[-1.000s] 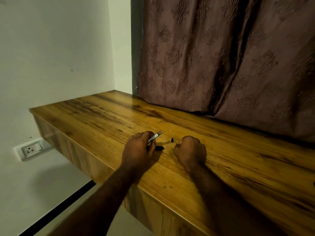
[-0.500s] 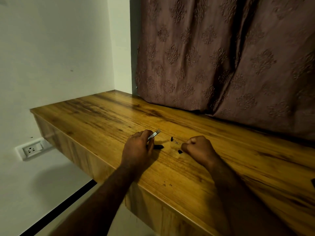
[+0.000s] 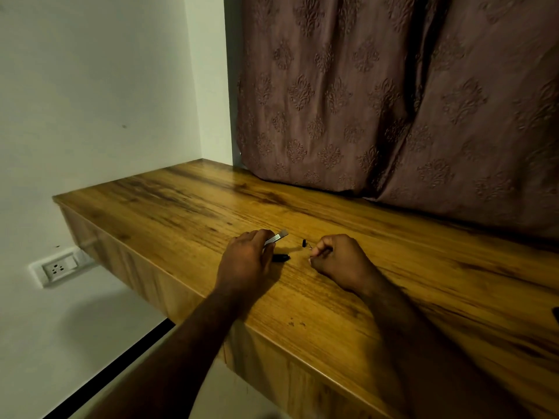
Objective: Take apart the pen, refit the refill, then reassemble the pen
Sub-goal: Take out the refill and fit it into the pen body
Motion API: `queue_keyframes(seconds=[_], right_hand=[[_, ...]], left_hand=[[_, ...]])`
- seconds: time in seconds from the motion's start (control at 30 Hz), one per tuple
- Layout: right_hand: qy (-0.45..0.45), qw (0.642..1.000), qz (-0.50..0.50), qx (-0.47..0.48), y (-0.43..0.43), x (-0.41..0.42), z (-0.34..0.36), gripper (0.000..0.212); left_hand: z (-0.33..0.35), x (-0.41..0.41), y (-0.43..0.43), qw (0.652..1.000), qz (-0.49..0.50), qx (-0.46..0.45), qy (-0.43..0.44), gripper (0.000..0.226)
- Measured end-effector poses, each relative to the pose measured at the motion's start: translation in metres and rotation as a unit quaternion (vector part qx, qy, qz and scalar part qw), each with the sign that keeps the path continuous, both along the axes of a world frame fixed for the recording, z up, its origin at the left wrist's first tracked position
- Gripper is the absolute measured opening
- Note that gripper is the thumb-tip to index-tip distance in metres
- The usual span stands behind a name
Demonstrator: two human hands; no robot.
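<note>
My left hand (image 3: pixel 246 260) rests on the wooden desk (image 3: pixel 393 282) and grips a silver pen piece (image 3: pixel 276 238) that sticks out past the fingers toward the right. A black pen part (image 3: pixel 280 257) lies on the desk just under that hand's fingertips. A tiny black piece (image 3: pixel 303 243) stands a little farther right. My right hand (image 3: pixel 338 261) is curled into a fist beside it, pinching something thin near a fine wire-like bit (image 3: pixel 311 247); what it holds is too small to tell.
A patterned brown curtain (image 3: pixel 393 101) hangs along the desk's back edge. The desk's left and front edges drop off to a pale floor. A wall socket (image 3: pixel 59 269) sits low on the left wall. A dark object (image 3: pixel 556 314) peeks in at the right edge.
My right hand slid right, uncovering a small black piece on the desk, then came back left over that spot. The left hand stayed put with the silver piece.
</note>
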State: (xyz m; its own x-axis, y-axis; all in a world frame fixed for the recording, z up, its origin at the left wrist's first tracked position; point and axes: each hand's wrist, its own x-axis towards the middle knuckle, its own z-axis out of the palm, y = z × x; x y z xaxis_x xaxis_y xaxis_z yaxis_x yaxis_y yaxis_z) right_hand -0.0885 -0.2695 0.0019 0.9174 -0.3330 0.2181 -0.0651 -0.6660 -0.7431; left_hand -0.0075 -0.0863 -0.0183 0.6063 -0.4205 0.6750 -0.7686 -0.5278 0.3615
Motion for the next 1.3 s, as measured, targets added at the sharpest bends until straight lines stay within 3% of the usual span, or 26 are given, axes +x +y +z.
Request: queue_keyframes(seconds=[0.13,0.37,0.57,0.77,1.07,1.3], right_hand=[[-0.107,0.975,0.011,0.195,0.018,0.003,0.006,0.007],[-0.164,0.95,-0.007,0.264,0.026,0.01,0.002,0.017],[-0.149,0.946,0.013,0.289,0.032,0.01,0.001,0.014],[-0.147,0.949,0.013,0.278,0.033,0.008,0.001,0.009],[-0.138,0.967,-0.002,0.214,0.034,0.01,-0.002,0.017],[-0.132,0.968,-0.003,0.211,0.037,0.01,-0.003,0.017]], left_hand=[[-0.002,0.003,0.001,1.0,-0.024,0.016,-0.01,0.018],[0.0,-0.001,0.001,0.998,-0.06,0.024,-0.001,0.041],[-0.005,0.004,0.0,0.998,-0.061,0.026,-0.001,0.024],[0.001,-0.003,0.002,0.996,-0.09,0.013,0.012,0.038],[-0.006,0.007,-0.001,0.997,-0.063,0.039,-0.027,0.024],[-0.003,0.006,0.001,0.996,-0.07,0.054,-0.027,0.036]])
